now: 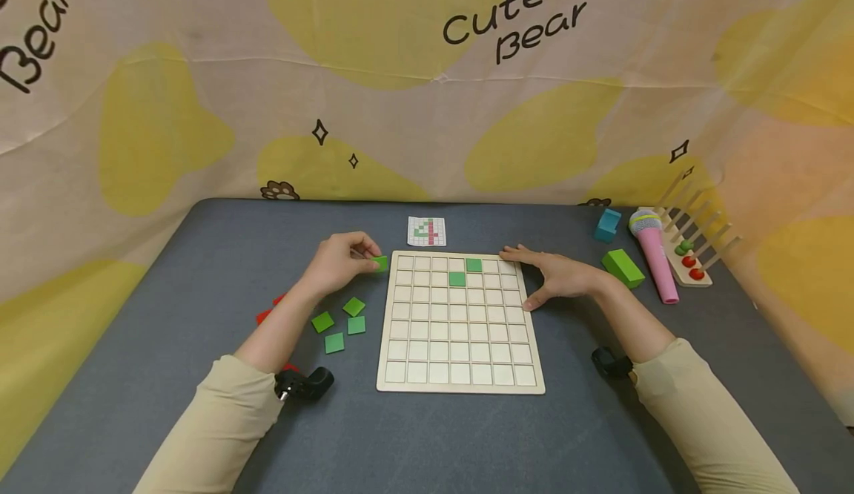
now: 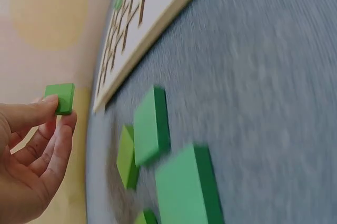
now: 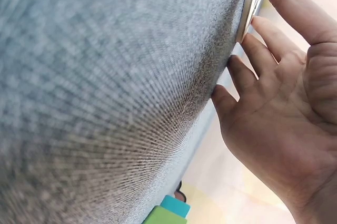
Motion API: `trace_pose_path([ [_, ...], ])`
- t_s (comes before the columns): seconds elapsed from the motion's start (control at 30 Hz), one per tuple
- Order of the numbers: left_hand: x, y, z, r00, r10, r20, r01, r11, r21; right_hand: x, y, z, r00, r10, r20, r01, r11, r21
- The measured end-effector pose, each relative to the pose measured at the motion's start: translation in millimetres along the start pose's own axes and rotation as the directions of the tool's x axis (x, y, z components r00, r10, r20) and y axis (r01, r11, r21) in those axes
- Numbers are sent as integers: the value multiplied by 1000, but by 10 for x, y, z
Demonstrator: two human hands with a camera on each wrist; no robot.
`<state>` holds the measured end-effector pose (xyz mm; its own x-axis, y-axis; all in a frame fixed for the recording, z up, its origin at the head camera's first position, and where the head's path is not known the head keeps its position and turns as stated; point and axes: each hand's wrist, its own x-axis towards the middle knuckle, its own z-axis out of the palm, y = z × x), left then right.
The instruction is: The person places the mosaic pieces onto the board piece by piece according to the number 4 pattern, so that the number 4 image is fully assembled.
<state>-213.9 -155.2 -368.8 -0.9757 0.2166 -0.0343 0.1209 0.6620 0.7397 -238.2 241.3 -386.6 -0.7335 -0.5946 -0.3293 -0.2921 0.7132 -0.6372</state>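
Beige sleeves (image 1: 213,420) reach in from the near edge over a dark grey table (image 1: 427,442), a black device (image 1: 303,383) on each wrist. Red pieces (image 1: 263,316) lie partly hidden by the left forearm; to its right are four loose green square tiles (image 1: 356,325). Beside them is a pale wooden grid board (image 1: 438,351), with two green tiles (image 1: 457,279) set in its two farthest rows. The right hand (image 1: 559,275), fingers spread and grasping nothing, rests against its right edge. The left hand (image 1: 339,262) pinches a bright green square tile (image 1: 379,263) between thumb and fingers, just left of the board's far left corner. Beyond lies a small printed grid card (image 1: 416,236); far right, a green block (image 1: 623,268), pink toy microphone (image 1: 657,264), wooden peg stand (image 1: 707,281) and blue block (image 1: 607,225). Behind hangs a yellow-patterned cloth (image 1: 400,123).
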Motion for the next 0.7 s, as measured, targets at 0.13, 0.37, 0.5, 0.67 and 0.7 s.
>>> trace_pose_path([
  [0.13, 21, 104, 81, 999, 21, 25, -20, 999, -40, -9, 2, -4, 1000, 4, 0, -4, 1000, -3],
  [0.37, 57, 236, 244, 997, 54, 56, -49, 996, -80, -3, 5, 1, 1000, 3, -3, -3, 1000, -8],
  [0.5, 58, 299, 337, 997, 42, 68, -35, 994, -100, -3, 5, 2, 1000, -2, -4, 1, 1000, -7],
  [0.67, 67, 351, 477, 996, 40, 85, -31, 994, -105, -6, 7, 3, 1000, -4, -8, 4, 1000, -7],
  [0.7, 71, 360, 508, 995, 43, 88, -34, 994, -102, -7, 6, 3, 1000, -5, -8, 5, 1000, -7],
])
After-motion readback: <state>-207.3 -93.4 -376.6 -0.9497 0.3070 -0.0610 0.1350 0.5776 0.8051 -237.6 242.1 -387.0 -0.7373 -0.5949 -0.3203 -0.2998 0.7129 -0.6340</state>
